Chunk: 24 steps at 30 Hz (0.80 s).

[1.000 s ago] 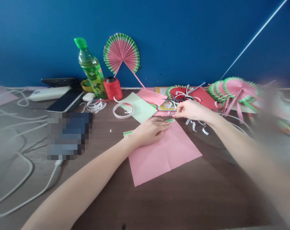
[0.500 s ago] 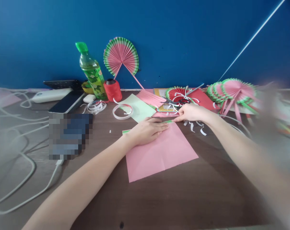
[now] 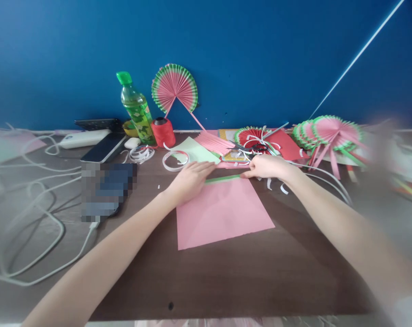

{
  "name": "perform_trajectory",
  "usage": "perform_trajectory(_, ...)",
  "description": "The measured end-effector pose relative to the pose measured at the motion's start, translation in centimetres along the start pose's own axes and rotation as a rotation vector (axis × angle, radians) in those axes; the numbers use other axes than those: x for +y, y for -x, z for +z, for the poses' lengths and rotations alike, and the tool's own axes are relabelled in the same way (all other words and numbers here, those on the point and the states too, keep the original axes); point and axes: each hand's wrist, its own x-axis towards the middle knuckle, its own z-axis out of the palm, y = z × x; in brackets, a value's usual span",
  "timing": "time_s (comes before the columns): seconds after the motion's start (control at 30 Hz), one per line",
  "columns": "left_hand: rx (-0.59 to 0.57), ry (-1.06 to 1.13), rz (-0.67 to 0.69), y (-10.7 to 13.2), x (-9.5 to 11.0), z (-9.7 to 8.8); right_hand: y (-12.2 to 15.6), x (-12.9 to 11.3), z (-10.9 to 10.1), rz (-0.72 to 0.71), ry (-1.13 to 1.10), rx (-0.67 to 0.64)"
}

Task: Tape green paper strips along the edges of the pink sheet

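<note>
A sheet of pink paper point(image 3: 226, 213) lies flat on the table, with a narrow green strip point(image 3: 223, 180) along its far edge. My left hand point(image 3: 193, 180) rests flat over the sheet's far left corner, fingers stretched out toward the right, covering that end of the strip. At the far right corner is my right hand point(image 3: 266, 167), its fingers curled and the thumb and forefinger closed at the paper's edge. The undersides of both hands are hidden.
Behind the sheet lie a tape roll point(image 3: 176, 161), light green paper point(image 3: 195, 151), scissors point(image 3: 256, 147) and white paper scraps. Folded pink-green fans point(image 3: 338, 131) stand at right. A bottle point(image 3: 137, 113) and red thread spool point(image 3: 164, 131) are at back left, near a blurred phone point(image 3: 112, 188) with cables.
My left hand has slid left along the far edge, uncovering more of the green strip. The right hand stays at the far right corner. The camera view has shifted slightly.
</note>
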Motion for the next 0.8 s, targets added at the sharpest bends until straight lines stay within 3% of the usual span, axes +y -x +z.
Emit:
perform_trajectory(0.1, 0.034, 0.036, -0.162, 2.1, -1.1, -0.8, 0.0, 0.0, 0.0, -0.009, -0.036, -0.009)
perform_trajectory(0.17, 0.041, 0.075, -0.194, 3.4, -1.3, -0.9, 0.1, 0.0, -0.1, -0.026, -0.062, -0.009)
perform_trajectory(0.3, -0.12, 0.072, -0.054, 4.7, -0.8, -0.2, 0.3, -0.1, -0.3, -0.044, -0.102, 0.014)
perform_trajectory(0.4, -0.209, -0.006, 0.002, 4.7, -0.6, 0.3, 0.7, -1.0, 0.1, -0.175, -0.172, 0.173)
perform_trajectory(0.5, -0.233, -0.073, 0.014, 4.6, -0.6, 0.5, 1.5, -3.4, 2.0, -0.423, -0.248, 0.438)
perform_trajectory(0.6, -0.224, -0.106, 0.016, 4.7, -0.6, 0.5, 2.6, -6.1, 5.0, -0.697, -0.2, 0.446)
perform_trajectory(0.7, -0.222, -0.106, 0.01, 4.8, -0.6, 0.5, 3.5, -7.2, 7.1, -0.685, -0.141, 0.411)
perform_trajectory(0.8, -0.222, -0.088, 0.017, 4.9, -0.7, 0.4, 3.9, -6.2, 7.5, -0.67, -0.153, 0.382)
